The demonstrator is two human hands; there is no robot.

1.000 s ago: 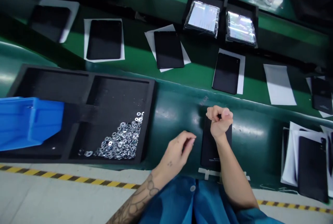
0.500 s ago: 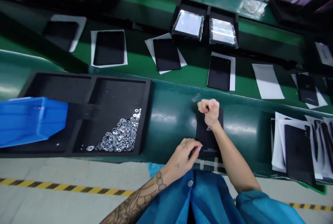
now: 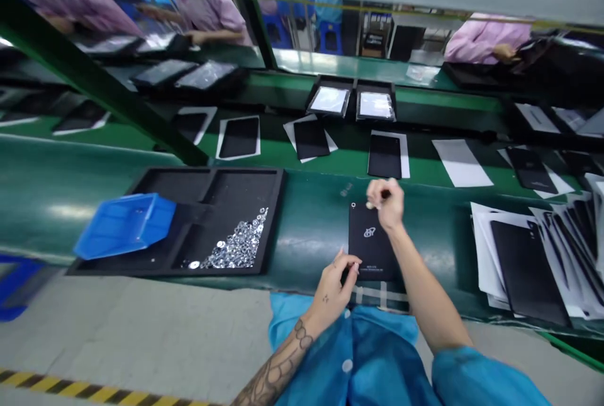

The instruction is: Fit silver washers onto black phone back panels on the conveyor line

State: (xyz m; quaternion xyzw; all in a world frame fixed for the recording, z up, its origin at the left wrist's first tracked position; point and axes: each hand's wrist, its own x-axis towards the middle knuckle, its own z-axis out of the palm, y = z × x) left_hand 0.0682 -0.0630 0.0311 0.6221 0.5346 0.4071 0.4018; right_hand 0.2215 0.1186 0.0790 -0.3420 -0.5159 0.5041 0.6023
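Note:
A black tablet back cover (image 3: 370,248) with a pale logo and small print lies on the green bench in front of me. A small ring shows at its upper left corner. My right hand (image 3: 387,203) is curled closed over its upper right part; whatever sits in the fingers is hidden. My left hand (image 3: 337,280) rests at the cover's lower left edge, thumb and forefinger brought together at the tips. Anything between them is too small to make out. To the left, a black divided tray (image 3: 278,217) holds a heap of small shiny metal rings (image 3: 240,245).
A blue plastic bin (image 3: 125,226) sits on the tray's left part. At right stands a stack of black covers with white sheets (image 3: 528,267). More covers on paper (image 3: 311,138) line the green belt beyond. A slanted green post (image 3: 104,85) crosses the left. Co-workers in pink sleeves work opposite.
My view has tilted up, bringing the co-workers opposite into sight. My right hand has shifted toward the cover's upper right, uncovering the logo. My left hand stays by the lower left edge.

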